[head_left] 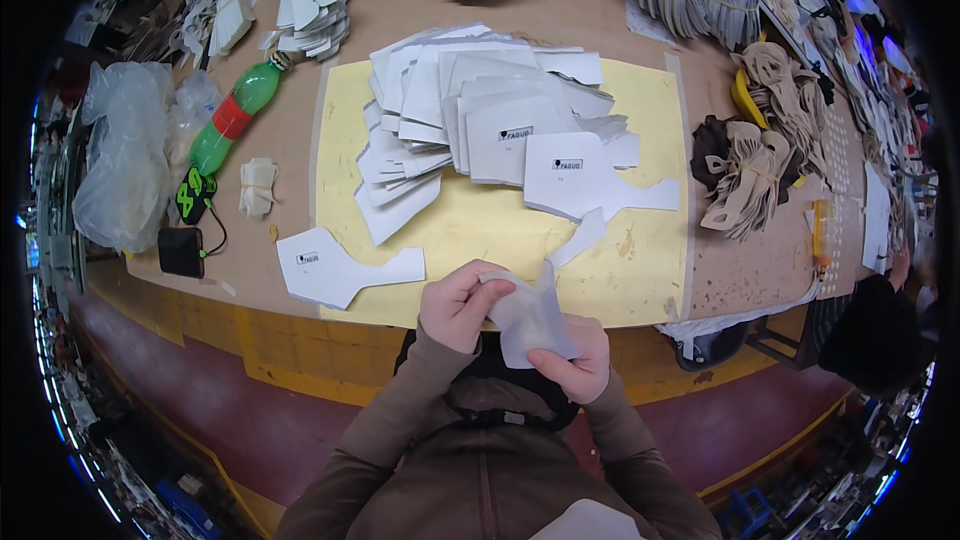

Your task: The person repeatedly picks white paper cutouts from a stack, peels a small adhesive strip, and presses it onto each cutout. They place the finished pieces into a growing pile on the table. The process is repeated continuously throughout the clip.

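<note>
Between my hands, just off the table's near edge, is a pale cut piece of thin sheet material, bent, with a narrow strip reaching up toward the table. My left hand pinches its upper left side between thumb and fingers. Lower down on the right, my right hand grips the same piece with the thumb on top. A flat white cut piece with a small dark printed label lies left of my hands. Another labelled white piece rests beyond them, against a large fanned pile of white pieces.
Yellow sheet covers the table's middle. At left are a green bottle, clear plastic bags, a black phone-like device and a small tied bundle. Beige bundles lie at right. A person in dark clothing is beyond the right edge.
</note>
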